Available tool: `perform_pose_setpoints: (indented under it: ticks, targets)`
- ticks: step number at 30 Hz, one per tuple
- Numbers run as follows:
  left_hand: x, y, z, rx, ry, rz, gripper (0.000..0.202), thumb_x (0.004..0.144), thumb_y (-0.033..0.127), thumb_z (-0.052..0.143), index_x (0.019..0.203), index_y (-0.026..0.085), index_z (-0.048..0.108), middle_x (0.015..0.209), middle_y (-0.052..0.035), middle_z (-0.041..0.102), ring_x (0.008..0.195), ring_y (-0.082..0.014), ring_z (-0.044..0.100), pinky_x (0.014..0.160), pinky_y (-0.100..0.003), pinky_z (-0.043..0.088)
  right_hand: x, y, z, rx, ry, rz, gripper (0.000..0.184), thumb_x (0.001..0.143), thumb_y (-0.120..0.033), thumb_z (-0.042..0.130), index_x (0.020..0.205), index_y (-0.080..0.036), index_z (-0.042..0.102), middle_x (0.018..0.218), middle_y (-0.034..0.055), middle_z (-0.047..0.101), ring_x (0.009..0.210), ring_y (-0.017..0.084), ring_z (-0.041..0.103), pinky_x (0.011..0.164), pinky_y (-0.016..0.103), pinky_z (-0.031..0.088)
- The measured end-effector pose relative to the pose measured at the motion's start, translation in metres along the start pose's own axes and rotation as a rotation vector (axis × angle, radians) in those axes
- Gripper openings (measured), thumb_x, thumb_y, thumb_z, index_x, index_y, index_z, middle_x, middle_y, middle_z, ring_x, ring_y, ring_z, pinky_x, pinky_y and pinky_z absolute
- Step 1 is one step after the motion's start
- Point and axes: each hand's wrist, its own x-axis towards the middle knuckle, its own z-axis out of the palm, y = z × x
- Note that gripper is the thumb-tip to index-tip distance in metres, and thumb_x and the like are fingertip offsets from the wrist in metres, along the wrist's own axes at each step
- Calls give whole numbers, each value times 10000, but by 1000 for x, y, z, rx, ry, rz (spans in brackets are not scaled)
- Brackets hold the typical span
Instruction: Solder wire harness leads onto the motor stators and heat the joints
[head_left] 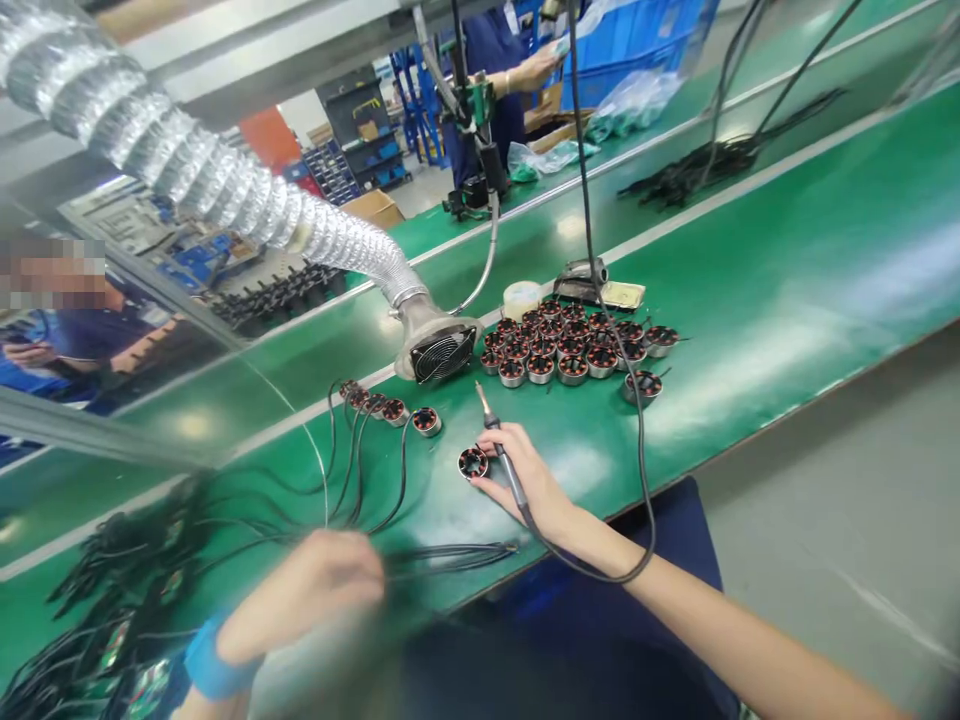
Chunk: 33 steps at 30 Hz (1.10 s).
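Observation:
My right hand [529, 480] is closed around a soldering iron [506, 462], its tip pointing up and away from me. The thumb and fingers of that hand also pinch a small round motor stator [472, 463] with dark and copper-red windings. Motion smears my left hand [330, 580], which wears a blue wristband [216, 660]; its fingers cannot be made out. Close to the left hand lies a bundle of black cables [465, 556] along the bench's front edge. Several stators with black leads, including one stator [427, 422], stand beyond it.
A group of several stators [571, 370] stands on the green bench [750, 330]. A fume extractor [442, 355] hangs from a silver duct [225, 180]. Behind the stators are a tape roll [523, 298] and a soldering stand [581, 283]. Cables with circuit boards [112, 640] lie left. People work beyond.

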Motion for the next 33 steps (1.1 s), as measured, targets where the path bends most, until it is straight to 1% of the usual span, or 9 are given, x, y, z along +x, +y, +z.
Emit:
perform_pose_setpoints:
  ticks: [4, 8, 13, 17, 22, 25, 28, 31, 33]
  targets:
    - [22, 0, 10, 88, 164, -59, 219, 963, 344, 579, 899, 200, 731, 892, -33, 699, 827, -166, 651, 769, -259, 485, 0, -7, -12, -8, 39, 4, 443, 879, -225, 718, 1265, -273, 506, 1190, 77, 517, 1027, 215, 655, 963, 445, 574]
    - [53, 16, 43, 319, 332, -133, 204, 971, 335, 565, 1056, 225, 714, 1036, -55, 670, 842, -182, 670, 789, -289, 516, -3, -13, -23, 16, 106, 38, 357, 933, -231, 652, 1260, -269, 514, 1205, 77, 518, 964, 187, 681, 942, 426, 590]
    - [103, 50, 93, 429, 489, -17, 306, 1031, 374, 451, 1205, 221, 650, 1108, -81, 649, 820, -174, 663, 709, -278, 519, -12, -16, -29, -15, 161, 48, 294, 961, -187, 595, 1235, -272, 531, 1216, 76, 519, 931, 166, 697, 919, 393, 600]
    - [127, 63, 112, 539, 519, -5, 309, 1054, 299, 378, 1113, 191, 662, 1023, -91, 654, 789, -188, 654, 625, -284, 464, -18, -16, -33, -55, 178, 59, 307, 956, -170, 596, 1236, -276, 530, 1204, 74, 519, 905, 159, 692, 914, 386, 597]
    - [126, 68, 115, 530, 560, -20, 306, 1052, 240, 369, 956, 180, 653, 961, -73, 654, 745, -174, 637, 596, -291, 421, -30, -18, -34, -73, 141, 85, 335, 935, -182, 631, 1242, -272, 533, 1184, 79, 523, 895, 172, 679, 895, 398, 607]
    - [116, 74, 114, 370, 671, 25, 256, 1045, 265, 411, 989, 190, 648, 1003, -79, 678, 827, -178, 648, 696, -294, 459, -35, -23, -30, -40, 129, 102, 317, 928, -204, 645, 1219, -275, 542, 1173, 81, 538, 886, 184, 682, 876, 413, 618]
    - [106, 80, 110, 173, 749, 37, 198, 1016, 272, 483, 968, 198, 659, 931, -71, 698, 837, -186, 648, 767, -307, 468, -35, -30, -24, 22, 138, 101, 311, 926, -204, 645, 1207, -287, 540, 1142, 77, 571, 889, 195, 687, 846, 410, 630]
    - [98, 82, 98, -101, 715, 51, 193, 991, 286, 539, 952, 194, 704, 857, -54, 703, 791, -174, 636, 752, -292, 458, -32, -38, -19, 70, 149, 63, 300, 928, -165, 632, 1185, -291, 544, 1072, 65, 605, 911, 198, 689, 847, 396, 622]
    - [94, 80, 89, -348, 613, 60, 246, 985, 327, 556, 906, 182, 739, 822, -52, 705, 756, -163, 623, 720, -274, 454, -29, -42, -17, 105, 138, 41, 291, 923, -150, 639, 1163, -291, 551, 1019, 54, 622, 947, 204, 688, 873, 398, 608]
